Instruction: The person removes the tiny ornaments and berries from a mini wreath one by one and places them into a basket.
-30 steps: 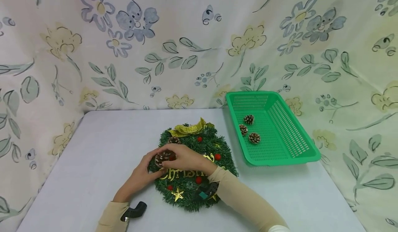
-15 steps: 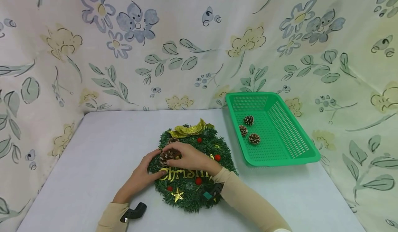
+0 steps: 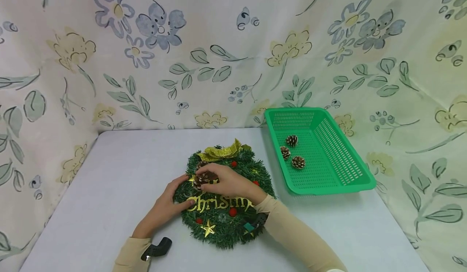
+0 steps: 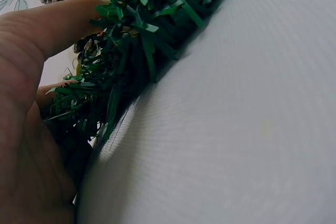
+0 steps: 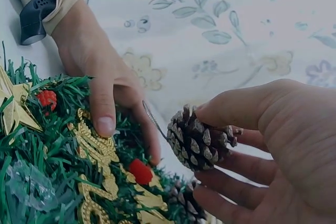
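A green wreath (image 3: 222, 237) with gold lettering, stars and red balls lies on the table. At its left side my left hand (image 3: 165, 207) grips the rim, thumb on top, as the right wrist view confirms for that hand (image 5: 97, 59). Over the wreath's upper left, my right hand (image 3: 230, 183) holds a pinecone (image 3: 200, 179) between thumb and fingers. In the right wrist view a thin loop stands out from this pinecone (image 5: 197, 140), and another pinecone (image 5: 184, 200) sits on the wreath below. The left wrist view has green tinsel (image 4: 142, 30) against the left hand (image 4: 37, 35).
A green basket (image 3: 328, 189) holding three pinecones (image 3: 298, 162) stands at the right rear of the white table (image 3: 91, 207). Gold ribbon (image 3: 220, 152) crosses the wreath's far edge. Floral cloth (image 3: 219, 20) hangs behind and at the sides.
My right hand has moved a little to the right and away from me with the pinecone, uncovering more of the gold lettering. My left hand has stayed at the wreath's left side.
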Demonstrator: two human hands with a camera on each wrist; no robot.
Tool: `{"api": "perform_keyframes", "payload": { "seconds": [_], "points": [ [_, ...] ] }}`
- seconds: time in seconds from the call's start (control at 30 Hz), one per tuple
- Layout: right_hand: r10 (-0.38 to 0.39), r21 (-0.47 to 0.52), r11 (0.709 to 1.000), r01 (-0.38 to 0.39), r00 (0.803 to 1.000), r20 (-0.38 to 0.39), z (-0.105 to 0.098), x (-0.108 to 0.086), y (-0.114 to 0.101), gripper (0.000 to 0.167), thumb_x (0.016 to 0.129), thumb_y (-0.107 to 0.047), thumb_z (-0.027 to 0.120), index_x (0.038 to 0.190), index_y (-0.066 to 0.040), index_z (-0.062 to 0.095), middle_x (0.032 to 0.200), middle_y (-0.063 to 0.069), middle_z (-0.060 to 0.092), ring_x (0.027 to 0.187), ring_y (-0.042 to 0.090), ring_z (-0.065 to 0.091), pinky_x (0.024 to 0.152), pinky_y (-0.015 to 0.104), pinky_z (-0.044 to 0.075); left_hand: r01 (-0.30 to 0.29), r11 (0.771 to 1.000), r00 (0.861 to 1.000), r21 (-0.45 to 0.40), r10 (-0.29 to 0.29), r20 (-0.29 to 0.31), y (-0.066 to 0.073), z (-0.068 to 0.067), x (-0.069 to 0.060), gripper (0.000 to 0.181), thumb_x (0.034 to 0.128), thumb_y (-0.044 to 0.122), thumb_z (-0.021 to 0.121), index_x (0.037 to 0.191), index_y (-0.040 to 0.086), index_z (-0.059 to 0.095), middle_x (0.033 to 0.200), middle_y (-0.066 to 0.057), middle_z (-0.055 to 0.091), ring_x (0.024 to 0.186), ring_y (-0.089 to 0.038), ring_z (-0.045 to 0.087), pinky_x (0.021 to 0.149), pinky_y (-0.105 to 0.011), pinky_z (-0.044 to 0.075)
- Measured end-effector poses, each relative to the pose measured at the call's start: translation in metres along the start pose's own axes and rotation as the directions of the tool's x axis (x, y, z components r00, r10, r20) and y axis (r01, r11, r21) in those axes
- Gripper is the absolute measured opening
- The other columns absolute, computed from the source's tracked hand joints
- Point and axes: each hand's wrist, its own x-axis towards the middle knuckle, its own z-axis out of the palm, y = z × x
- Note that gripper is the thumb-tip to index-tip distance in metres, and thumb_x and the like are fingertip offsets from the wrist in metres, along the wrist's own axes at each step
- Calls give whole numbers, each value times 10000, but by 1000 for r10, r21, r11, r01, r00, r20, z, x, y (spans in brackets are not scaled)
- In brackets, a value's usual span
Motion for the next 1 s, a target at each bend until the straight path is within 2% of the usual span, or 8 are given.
{"api": "perform_keyframes", "payload": {
  "seconds": [0.2, 0.43, 0.57, 0.77, 1.0],
  "points": [
    [19, 33, 999, -19, 1000, -12, -5, -3, 2, 451, 1011, -305, 641, 1433, -178, 547, 1420, -13, 560, 1180, 123, 610, 907, 251, 547, -14, 1000, 1000, 13, 14, -1, -1, 0, 0, 852, 913, 461, 740, 1597, 228, 288, 1661, -147, 264, 1523, -459, 241, 1130, -737, 301],
    [20, 75, 997, -16, 999, -45, -12, -6, 2, 481, 1002, -280, 658, 1448, -147, 532, 1412, 13, 571, 1227, 178, 605, 935, 278, 561, -17, 1000, 1000, -13, 17, 3, -2, 0, 0, 856, 905, 453, 751, 1594, 241, 289, 1665, -128, 260, 1532, -447, 227, 1140, -743, 280],
    [14, 69, 998, -10, 998, -57, -16, -7, 1, 477, 997, -247, 667, 1443, -146, 536, 1400, 37, 582, 1233, 196, 609, 972, 310, 558, -24, 1000, 1000, -10, 24, 3, -2, 0, 0, 845, 911, 449, 746, 1593, 244, 293, 1663, -133, 262, 1527, -455, 232, 1135, -744, 286],
    [29, 48, 999, -26, 997, -67, -21, -11, 2, 479, 997, -281, 667, 1444, -163, 540, 1417, 13, 574, 1243, 181, 599, 986, 337, 555, -18, 1000, 1000, 4, 18, 2, -1, 0, 0, 840, 914, 452, 742, 1594, 248, 294, 1663, -139, 260, 1524, -460, 235, 1132, -740, 293],
    [35, 40, 999, -31, 995, -93, -27, -16, 2, 462, 1001, -288, 661, 1436, -179, 551, 1433, 6, 571, 1268, 200, 585, 1037, 473, 520, -10, 1000, 1000, 6, 10, 1, 0, 0, 0, 851, 909, 446, 749, 1595, 230, 295, 1663, -145, 261, 1523, -463, 238, 1134, -738, 293]
  ]
}}
